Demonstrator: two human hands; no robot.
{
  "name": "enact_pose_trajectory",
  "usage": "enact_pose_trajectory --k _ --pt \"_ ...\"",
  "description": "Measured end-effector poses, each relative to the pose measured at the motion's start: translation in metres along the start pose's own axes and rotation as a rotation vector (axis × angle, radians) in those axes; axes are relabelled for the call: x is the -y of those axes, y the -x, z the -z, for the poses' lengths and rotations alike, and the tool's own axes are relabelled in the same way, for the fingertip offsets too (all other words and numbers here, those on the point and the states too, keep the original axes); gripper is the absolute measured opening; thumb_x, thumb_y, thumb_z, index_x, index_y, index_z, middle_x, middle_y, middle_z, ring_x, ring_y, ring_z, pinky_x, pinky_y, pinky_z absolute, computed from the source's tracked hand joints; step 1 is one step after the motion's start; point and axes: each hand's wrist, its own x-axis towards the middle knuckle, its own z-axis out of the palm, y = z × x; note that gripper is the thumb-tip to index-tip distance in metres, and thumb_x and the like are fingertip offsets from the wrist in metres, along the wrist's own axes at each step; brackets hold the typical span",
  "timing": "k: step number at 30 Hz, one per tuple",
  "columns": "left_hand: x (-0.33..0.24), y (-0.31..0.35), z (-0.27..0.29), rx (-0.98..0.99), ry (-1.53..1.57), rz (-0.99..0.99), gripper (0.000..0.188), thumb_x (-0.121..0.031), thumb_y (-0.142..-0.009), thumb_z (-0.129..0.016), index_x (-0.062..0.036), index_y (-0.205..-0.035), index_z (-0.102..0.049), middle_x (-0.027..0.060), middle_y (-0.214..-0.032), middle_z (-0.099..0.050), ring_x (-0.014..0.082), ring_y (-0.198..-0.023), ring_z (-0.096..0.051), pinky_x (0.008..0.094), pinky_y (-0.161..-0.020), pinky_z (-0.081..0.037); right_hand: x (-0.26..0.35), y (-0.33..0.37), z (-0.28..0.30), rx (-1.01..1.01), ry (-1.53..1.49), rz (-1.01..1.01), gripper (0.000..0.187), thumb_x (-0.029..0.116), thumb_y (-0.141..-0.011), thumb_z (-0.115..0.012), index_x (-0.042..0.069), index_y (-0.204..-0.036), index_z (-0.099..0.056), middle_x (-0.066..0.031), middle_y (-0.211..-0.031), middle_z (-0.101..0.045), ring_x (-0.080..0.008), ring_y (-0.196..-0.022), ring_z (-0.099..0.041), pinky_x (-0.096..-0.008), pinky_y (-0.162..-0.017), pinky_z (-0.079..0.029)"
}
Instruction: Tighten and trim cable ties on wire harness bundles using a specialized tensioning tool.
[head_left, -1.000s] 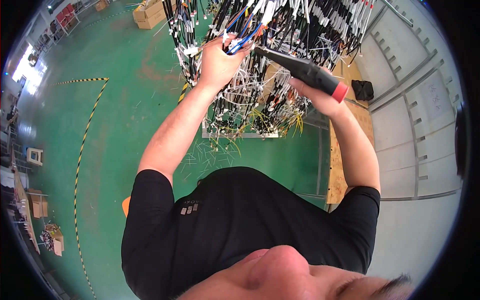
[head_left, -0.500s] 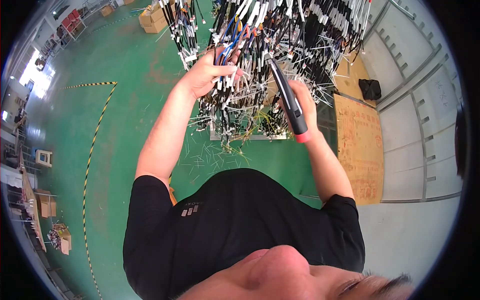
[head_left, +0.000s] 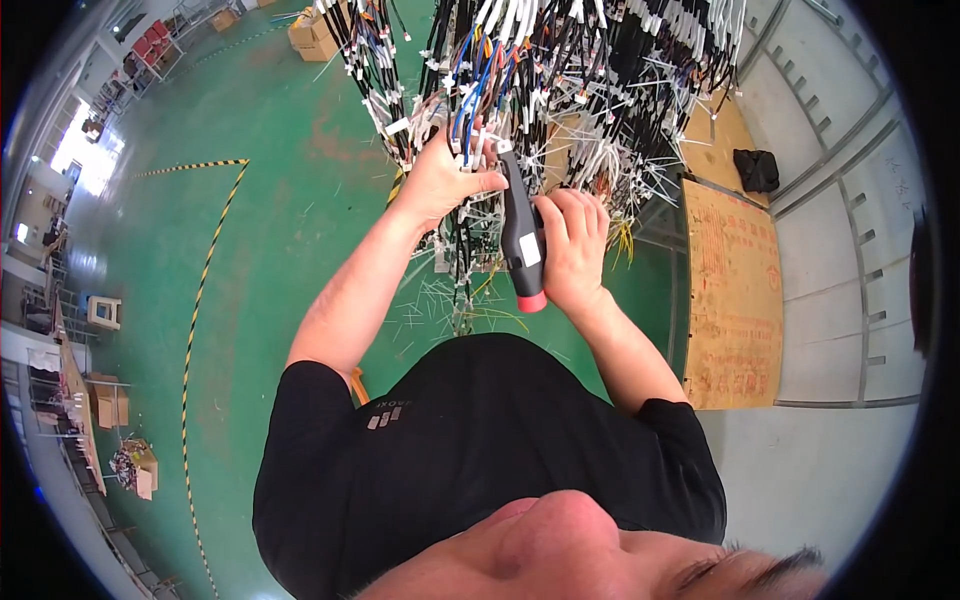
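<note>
In my left hand (head_left: 436, 185) is a bundle of cables (head_left: 487, 82) with blue, orange, black and white strands, hanging from above. The fingers curl round it and the thumb points to the right. My right hand (head_left: 577, 248) is wrapped round a cable tie gun (head_left: 518, 215), black with a red end cap and a white label. Its nose lies against the bundle, close beside my left thumb. Exactly where the nose meets the cables is too cluttered to make out. White tie tails stick out all over the surrounding cables.
More hanging cable bundles (head_left: 660, 70) crowd the far right. White offcuts (head_left: 425, 305) lie on the green floor below. To the right stand a wooden board (head_left: 735, 300) and a pale panelled wall (head_left: 825, 250); a black bag (head_left: 756, 171) rests by them. A cardboard box (head_left: 313, 40) is far left.
The gun has swung more upright and moved left, its nose now lower and beside my left thumb. My left hand has shifted slightly right and nearer, still round the cables.
</note>
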Motion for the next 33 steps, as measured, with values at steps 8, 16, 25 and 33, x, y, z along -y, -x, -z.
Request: enact_pose_trajectory --k 8,16,25,33 --pt "-0.004 0.01 0.037 0.32 0.226 0.192 0.059 -0.013 -0.084 -0.084 -0.0045 -0.135 -0.058 0.0132 -0.123 -0.071 0.0245 -0.11 -0.071 0.0422 -0.103 -0.053 -0.024 0.021 -0.004 -0.128 -0.563 -0.401 0.039 0.001 -0.087 -0.073 0.003 -0.125 -0.062 -0.0143 -0.116 -0.065 -0.0297 -0.106 -0.067 -0.037 -0.096 -0.052" --pt "0.04 0.022 0.063 0.344 0.029 0.248 0.059 -0.011 -0.079 -0.087 -0.0073 -0.132 -0.06 0.0097 -0.129 -0.069 0.0231 -0.122 -0.065 0.0415 -0.109 -0.049 -0.126 0.037 -0.052 0.157 -1.008 -0.558 0.037 0.0 -0.089 -0.07 0.004 -0.125 -0.067 -0.0047 -0.111 -0.071 -0.0163 -0.103 -0.065 -0.0329 -0.097 -0.051" --pt "0.082 0.04 0.056 -0.044 -0.258 0.191 0.065 -0.003 -0.076 -0.085 -0.007 -0.136 -0.059 0.0014 -0.117 -0.069 0.0117 -0.103 -0.066 0.0319 -0.096 -0.055 -0.164 -0.039 -0.076 0.524 -0.519 -0.239 0.045 0.007 -0.077 -0.072 0.006 -0.122 -0.071 -0.0209 -0.107 -0.075 -0.0406 -0.104 -0.073 -0.0439 -0.09 -0.057" --pt "0.112 0.057 0.085 -0.093 -0.539 0.463 0.06 -0.001 -0.086 -0.072 -0.008 -0.145 -0.064 0.0027 -0.105 -0.075 0.0104 -0.076 -0.065 0.0266 -0.067 -0.051 -0.12 -0.041 -0.054 0.631 -0.742 -0.071 0.051 0.008 -0.076 -0.067 0.001 -0.126 -0.067 -0.0174 -0.101 -0.073 -0.0355 -0.095 -0.07 -0.0426 -0.091 -0.055"
